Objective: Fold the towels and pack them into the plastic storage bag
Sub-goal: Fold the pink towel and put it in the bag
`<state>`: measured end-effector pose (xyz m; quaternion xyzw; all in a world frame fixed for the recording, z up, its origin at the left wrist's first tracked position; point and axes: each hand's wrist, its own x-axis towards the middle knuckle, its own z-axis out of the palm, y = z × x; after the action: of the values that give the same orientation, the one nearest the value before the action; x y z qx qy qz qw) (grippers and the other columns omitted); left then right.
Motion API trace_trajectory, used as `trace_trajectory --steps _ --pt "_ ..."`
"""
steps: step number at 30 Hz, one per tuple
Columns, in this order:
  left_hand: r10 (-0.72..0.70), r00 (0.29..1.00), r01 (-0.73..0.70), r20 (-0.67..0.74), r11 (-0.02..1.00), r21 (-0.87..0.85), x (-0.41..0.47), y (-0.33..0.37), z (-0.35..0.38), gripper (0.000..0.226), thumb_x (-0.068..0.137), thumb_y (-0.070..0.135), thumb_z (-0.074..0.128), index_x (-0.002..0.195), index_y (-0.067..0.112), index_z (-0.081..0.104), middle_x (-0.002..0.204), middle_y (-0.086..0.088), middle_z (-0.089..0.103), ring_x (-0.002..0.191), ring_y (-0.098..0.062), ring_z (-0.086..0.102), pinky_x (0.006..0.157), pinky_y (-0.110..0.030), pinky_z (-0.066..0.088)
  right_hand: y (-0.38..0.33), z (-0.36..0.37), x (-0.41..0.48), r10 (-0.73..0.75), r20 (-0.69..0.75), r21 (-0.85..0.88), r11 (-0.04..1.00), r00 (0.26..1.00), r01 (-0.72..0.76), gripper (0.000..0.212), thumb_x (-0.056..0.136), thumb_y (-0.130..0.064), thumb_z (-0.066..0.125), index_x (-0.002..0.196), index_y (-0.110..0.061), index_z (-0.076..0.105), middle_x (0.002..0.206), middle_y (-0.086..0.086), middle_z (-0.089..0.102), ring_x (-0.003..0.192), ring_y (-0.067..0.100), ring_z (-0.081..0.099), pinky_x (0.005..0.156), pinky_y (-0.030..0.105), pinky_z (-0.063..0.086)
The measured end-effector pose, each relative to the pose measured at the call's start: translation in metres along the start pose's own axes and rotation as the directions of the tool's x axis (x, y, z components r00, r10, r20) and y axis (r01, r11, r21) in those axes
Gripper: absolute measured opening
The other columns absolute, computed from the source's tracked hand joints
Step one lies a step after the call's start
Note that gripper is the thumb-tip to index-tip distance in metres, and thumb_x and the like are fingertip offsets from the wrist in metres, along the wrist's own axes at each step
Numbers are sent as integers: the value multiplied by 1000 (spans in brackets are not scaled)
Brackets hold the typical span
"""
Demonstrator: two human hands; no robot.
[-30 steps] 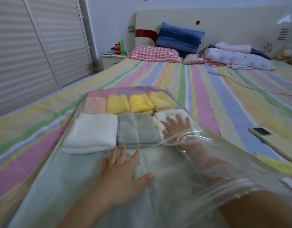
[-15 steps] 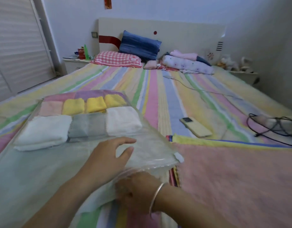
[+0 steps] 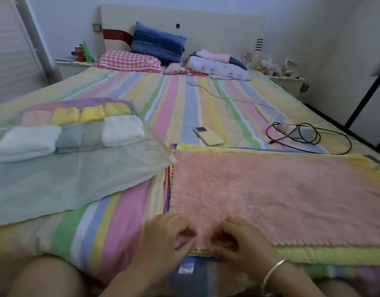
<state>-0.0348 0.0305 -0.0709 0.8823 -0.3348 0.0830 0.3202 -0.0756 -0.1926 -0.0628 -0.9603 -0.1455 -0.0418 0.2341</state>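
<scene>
Pink towel (image 3: 270, 189) lies flat on top of a stack of unfolded towels (image 3: 326, 255) on the bed (image 3: 184, 99), just right of the plastic storage bag (image 3: 77, 179), which already holds folded towels (image 3: 82, 133). The left hand (image 3: 165, 236) and right hand (image 3: 240, 241) curl their fingers onto its near hem, close together, apparently pinching it. The plush cloth looks light, soft and limp, likely to sag and cling to the layer beneath. A hold at the near corners, hands apart, should fold it more squarely.
</scene>
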Motion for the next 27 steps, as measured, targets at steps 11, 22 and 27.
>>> trace_trajectory --steps 11,22,27 --pt "-49 998 45 -25 988 -149 -12 -8 -8 14 77 42 71 87 33 71 96 25 68 94 7 64 82 -18 50 2 6 2 96 -25 81 992 995 -94 20 80 -46 61 89 -33 74 87 -16 64 84 3 55 75 26 45" --pt "93 985 -90 -148 996 28 -23 -12 -12 4 85 26 66 89 27 66 93 17 66 90 2 62 74 -24 53 -4 6 -2 187 -44 119 976 981 -181 15 89 -42 60 87 -33 73 86 -15 66 82 2 57 75 24 46" --pt "66 984 -42 -166 989 143 -25 -8 -15 27 84 49 63 103 29 62 107 18 61 102 2 54 86 -14 44 -10 10 -1 292 -151 114 954 944 -277 16 94 -36 55 80 -32 63 76 -16 61 71 0 55 62 17 39"
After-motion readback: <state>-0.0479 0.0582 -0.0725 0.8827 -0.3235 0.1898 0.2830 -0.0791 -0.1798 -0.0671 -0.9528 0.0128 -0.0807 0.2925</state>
